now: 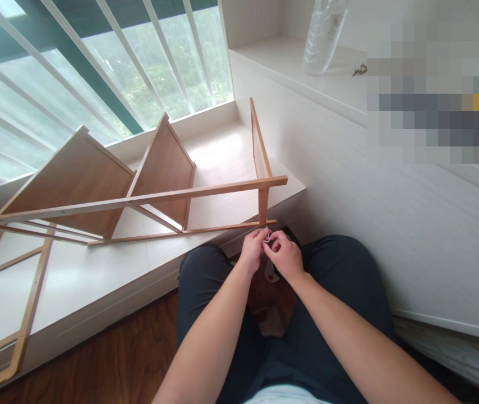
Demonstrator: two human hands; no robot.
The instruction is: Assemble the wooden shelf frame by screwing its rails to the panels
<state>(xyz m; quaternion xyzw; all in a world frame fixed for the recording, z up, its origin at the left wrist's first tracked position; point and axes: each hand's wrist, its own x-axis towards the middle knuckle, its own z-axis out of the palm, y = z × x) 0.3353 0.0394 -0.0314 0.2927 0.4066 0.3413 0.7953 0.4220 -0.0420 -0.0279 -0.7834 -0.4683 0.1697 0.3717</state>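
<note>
A wooden shelf frame (206, 191) lies on its side on the white sill, its slanted boards (166, 163) standing up from the rails. At its near right corner, just below the end of the lower rail, my two hands meet. My left hand (254, 249) is closed, its fingertips pinching a small bent metal hex key (268, 235). Close beside it, my right hand (285, 256) is also closed, with thumb and finger on the same key. The key's upper tip is near the rail end; whether it sits in a screw I cannot tell.
A second wooden frame (31, 292) leans over the sill's edge at the left. On the ledge at upper right stand a clear plastic bottle (325, 39) and a few small screws (359, 70). A barred window (138, 62) borders the sill; a white panel (411, 241) rises at right.
</note>
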